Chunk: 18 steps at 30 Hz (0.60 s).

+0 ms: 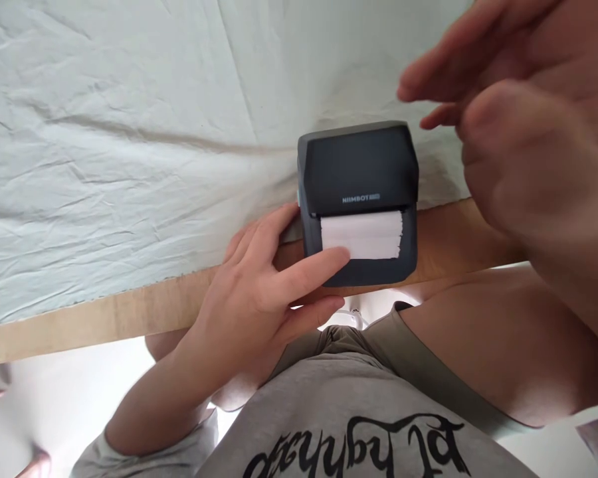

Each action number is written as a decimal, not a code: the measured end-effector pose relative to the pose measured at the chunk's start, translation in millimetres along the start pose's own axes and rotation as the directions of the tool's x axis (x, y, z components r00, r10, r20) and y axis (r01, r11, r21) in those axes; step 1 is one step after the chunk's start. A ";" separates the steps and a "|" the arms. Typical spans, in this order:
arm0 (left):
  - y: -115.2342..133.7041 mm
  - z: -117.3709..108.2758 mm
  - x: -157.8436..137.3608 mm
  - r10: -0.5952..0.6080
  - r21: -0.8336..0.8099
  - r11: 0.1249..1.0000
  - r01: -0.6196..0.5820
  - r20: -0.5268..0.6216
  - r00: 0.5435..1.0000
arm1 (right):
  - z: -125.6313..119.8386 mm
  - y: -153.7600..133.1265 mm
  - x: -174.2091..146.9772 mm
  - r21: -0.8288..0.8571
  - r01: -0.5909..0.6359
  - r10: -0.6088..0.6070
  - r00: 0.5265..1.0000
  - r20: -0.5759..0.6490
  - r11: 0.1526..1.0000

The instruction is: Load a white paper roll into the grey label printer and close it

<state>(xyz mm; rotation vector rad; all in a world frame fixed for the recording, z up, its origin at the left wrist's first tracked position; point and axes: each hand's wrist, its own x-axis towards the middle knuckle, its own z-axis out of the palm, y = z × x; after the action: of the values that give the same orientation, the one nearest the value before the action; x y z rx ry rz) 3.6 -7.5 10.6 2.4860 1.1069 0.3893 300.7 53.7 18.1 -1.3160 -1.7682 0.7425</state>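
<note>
Nearest the camera, a grey T-shirt (289,425) with large black lettering (359,446) covers the seated person's front, with khaki shorts (438,365) beyond its hem. The right hand (528,126) is raised at the right, large and blurred, well clear of the counter; its grip is loose, fingers bent and a little apart, with the fingertips near the upper right corner of a dark NIIMBOT label printer (361,162). The left hand (244,285) comes in from the lower left and touches the printer, its index finger (311,273) lying across the front with the tip on a white paper strip (371,232). The thumb (311,320) stands apart below the printer's front, and the other fingers reach along the left side; whether this grip clamps the printer or merely rests there cannot be told. The strip comes out from under the black lid (361,159), ragged along its right side and lower end. The printer is at the near edge of the counter (129,315), over a bare wooden border and a pale green cloth (154,133), which spreads away beyond it, creased most at the left.
</note>
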 end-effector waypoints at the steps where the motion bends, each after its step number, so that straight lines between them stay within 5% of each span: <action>1: -0.4 0.3 0.1 0.004 0.006 1.000 -0.004 -0.004 1.000 | -0.4 3.1 -3.3 0.033 0.041 -0.043 0.998 0.042 0.999; 5: -1.1 1.9 2.8 0.014 -0.004 1.000 -0.014 -0.060 0.998 | -3.6 10.0 -8.3 -0.012 0.090 -0.085 0.968 0.236 0.996; 18: 2.6 5.4 11.8 -0.123 0.017 0.992 0.125 -0.101 0.987 | -12.9 4.0 5.0 -0.043 0.006 0.008 0.950 0.312 0.999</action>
<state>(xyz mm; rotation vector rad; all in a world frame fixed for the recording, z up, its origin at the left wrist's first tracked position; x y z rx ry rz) 15.1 -1.4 8.1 2.4247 1.3049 0.4704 313.0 59.7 22.7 -1.2812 -2.0422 0.9600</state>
